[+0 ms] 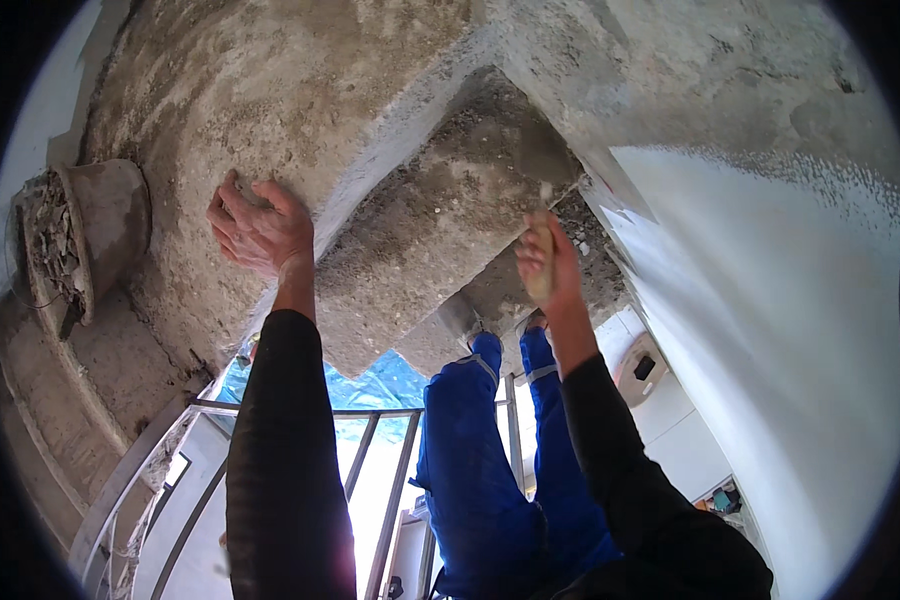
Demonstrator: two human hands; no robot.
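Observation:
My left hand (261, 226) rests on the rough concrete step (280, 110), its fingers bent and apart, holding nothing. My right hand (560, 262) is closed around the pale wooden handle (541, 262) of a trowel. Its grey blade (544, 150) points away from me, over the lower concrete step (450, 190) near the wall corner; the blade is blurred, so I cannot tell whether it touches. Dust and small crumbs lie on both steps.
A bucket (110, 225) full of rubble lies tilted at the left. A metal railing (370, 413) runs below, with blue sheeting (380, 385) beyond it. The wall on the right is partly white-coated (760, 270). My feet stand on lower steps between blue trouser legs (480, 470).

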